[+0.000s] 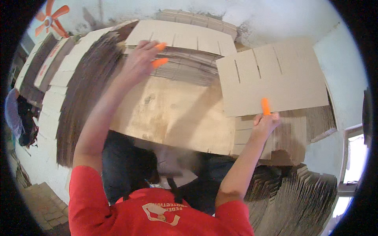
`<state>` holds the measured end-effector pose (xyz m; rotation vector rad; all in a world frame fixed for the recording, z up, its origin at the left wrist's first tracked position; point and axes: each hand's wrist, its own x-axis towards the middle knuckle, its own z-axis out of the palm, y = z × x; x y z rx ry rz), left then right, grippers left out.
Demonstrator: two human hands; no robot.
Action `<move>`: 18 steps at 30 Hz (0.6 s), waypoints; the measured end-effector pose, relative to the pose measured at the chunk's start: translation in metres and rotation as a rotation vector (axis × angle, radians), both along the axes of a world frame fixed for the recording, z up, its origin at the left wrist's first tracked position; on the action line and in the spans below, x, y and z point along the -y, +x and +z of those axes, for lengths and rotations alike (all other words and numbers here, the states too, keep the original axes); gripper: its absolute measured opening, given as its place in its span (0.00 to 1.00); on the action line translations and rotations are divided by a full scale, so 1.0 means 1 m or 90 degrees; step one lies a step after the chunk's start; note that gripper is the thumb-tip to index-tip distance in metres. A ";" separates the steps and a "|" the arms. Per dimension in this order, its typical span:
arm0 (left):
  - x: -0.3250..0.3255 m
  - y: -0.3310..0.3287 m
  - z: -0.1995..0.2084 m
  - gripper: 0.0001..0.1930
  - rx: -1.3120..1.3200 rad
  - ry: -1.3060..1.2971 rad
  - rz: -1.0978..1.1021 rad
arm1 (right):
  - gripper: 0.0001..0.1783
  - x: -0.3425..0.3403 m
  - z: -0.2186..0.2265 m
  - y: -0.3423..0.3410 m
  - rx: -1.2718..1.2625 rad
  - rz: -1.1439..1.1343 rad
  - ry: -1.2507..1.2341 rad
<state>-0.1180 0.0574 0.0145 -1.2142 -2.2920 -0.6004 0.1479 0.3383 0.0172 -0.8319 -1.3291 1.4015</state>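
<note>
A slotted cardboard sheet (275, 86) is raised and tilted over the right side of the table. My right hand (267, 122) is closed on its near edge, with the orange-covered thumb on top and the other fingers underneath. My left hand (143, 61) is at the left end of a stack of slotted cardboard sheets (185, 39) at the back of the table. Its two orange-covered fingertips are spread apart, and no sheet shows between them. Whether the left hand touches the stack I cannot tell.
A wooden tabletop (173, 114) lies between my arms. Tall cardboard piles (86, 86) stand along the left, and another pile (289, 137) sits under the held sheet. More cardboard (303, 200) is stacked at lower right. An orange fan (49, 20) is at far upper left.
</note>
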 end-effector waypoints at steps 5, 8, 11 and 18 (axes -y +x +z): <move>-0.131 -0.022 -0.030 0.31 -0.092 0.016 -0.047 | 0.07 -0.010 -0.023 -0.009 0.056 -0.099 -0.041; -0.171 -0.034 -0.042 0.27 -0.078 -0.095 -0.008 | 0.06 -0.002 -0.018 -0.012 0.079 -0.034 0.017; -0.196 -0.040 -0.040 0.18 -0.019 -0.274 -0.001 | 0.07 -0.009 -0.030 -0.004 0.101 0.011 0.033; -0.187 -0.069 -0.043 0.05 0.221 0.073 -0.067 | 0.07 0.006 -0.011 -0.007 0.094 0.041 -0.040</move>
